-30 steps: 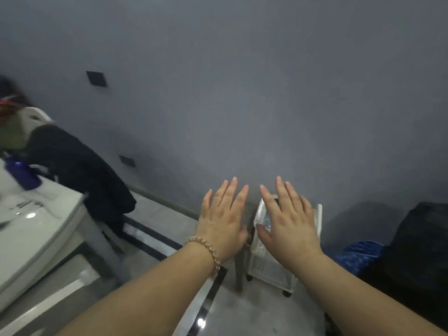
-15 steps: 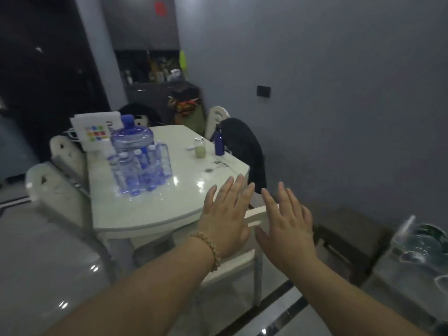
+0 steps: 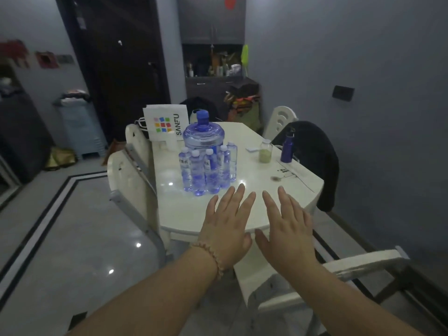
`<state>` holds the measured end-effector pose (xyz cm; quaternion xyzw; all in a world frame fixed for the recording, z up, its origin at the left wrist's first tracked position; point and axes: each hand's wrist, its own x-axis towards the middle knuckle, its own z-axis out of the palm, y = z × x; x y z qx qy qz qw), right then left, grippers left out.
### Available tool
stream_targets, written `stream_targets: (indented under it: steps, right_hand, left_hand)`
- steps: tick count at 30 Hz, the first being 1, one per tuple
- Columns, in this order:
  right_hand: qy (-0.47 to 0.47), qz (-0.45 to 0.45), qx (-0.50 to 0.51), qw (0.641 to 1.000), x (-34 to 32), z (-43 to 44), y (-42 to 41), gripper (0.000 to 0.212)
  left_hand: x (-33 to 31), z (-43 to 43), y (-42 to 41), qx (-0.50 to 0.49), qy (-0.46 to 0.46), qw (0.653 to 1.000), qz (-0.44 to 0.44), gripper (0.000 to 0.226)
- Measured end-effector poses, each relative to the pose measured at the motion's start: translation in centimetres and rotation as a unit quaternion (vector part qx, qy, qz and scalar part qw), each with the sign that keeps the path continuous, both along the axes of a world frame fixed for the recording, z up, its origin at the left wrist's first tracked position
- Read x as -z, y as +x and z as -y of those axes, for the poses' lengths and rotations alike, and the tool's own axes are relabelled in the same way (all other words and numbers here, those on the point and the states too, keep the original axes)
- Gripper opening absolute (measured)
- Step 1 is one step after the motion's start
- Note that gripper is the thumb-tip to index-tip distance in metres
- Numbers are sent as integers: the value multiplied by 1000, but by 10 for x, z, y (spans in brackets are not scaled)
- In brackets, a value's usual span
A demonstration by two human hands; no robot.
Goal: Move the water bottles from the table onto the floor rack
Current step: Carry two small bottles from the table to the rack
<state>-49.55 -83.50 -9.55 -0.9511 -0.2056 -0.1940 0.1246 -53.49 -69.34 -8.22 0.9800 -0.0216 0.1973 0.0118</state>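
The water bottles [image 3: 208,169] stand upright in a tight bunch at the middle of the tabletop [image 3: 257,173]. The left hand [image 3: 226,229] and right hand [image 3: 287,234] hover palm-down over the tabletop's near edge, fingers [image 3: 238,197] straight, slightly spread, holding nothing. The bottles stand just beyond the left fingers, untouched.

We see a glossy white bench [image 3: 179,209] on a grey tiled floor [image 3: 72,238]. White chairs [image 3: 126,175] flank the bench, a dark door [image 3: 121,69] and cabinet [image 3: 211,89] stand behind it, a grey wall [image 3: 363,44] to its right.
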Motion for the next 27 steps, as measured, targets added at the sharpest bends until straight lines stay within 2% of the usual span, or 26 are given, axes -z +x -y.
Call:
stream_targets:
  steps: [5,13,18,22,27]
  right_hand:
    - [-4,0,-38,999,-5,-79,52,84]
    - [-3,-13,-71,997,-2,-190,92,78]
    - [-18,-17,-32,999,14,-258,103,82]
    - [-15,-40,39,998,21,-317,102,92]
    - [-33,-61,114,991,29,-368,92,99]
  left_hand:
    - [-9,-86,41,-31,40,999,2,80]
    - [-3,-209,79,-64,40,997,-20,83]
    - [8,-274,109,-15,30,999,-7,85]
    - [12,-340,122,58,18,998,-10,86]
    - [13,-410,141,110,48,992,-30,86]
